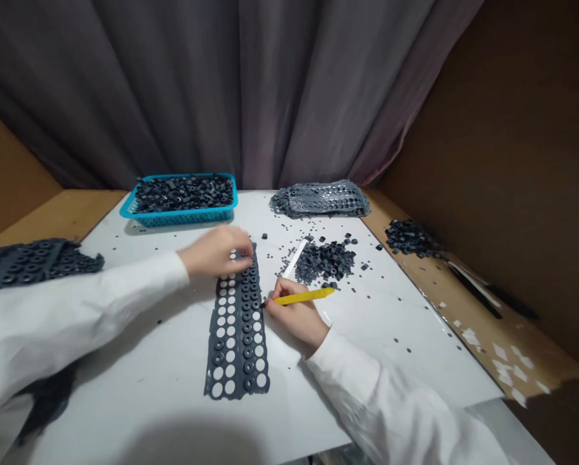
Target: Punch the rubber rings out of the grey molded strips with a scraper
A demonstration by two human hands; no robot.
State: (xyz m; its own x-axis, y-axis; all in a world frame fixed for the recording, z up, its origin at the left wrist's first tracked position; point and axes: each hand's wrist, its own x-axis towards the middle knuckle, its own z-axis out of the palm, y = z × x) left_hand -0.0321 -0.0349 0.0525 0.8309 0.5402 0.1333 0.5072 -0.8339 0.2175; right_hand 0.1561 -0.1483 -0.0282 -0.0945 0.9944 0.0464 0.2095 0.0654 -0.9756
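A dark grey rubber strip point(238, 336) with rows of round holes and small ring parts lies lengthwise on the white sheet point(366, 349) in front of me. My left hand point(216, 250) rests on the strip's far end, fingers curled down onto it. My right hand point(296, 313) grips a yellow pen-like tool point(303, 296), whose tip touches the strip's right edge. A loose pile of small dark rings point(325, 260) lies just beyond my right hand, with a white stick point(295, 258) beside it.
A blue basket point(180, 199) full of dark rings stands at the back left. Punched grey strips are heaped at the back centre point(321, 197) and at the far left point(28, 261). Another ring pile point(410, 237) and black pens point(477, 290) lie on the brown board at right.
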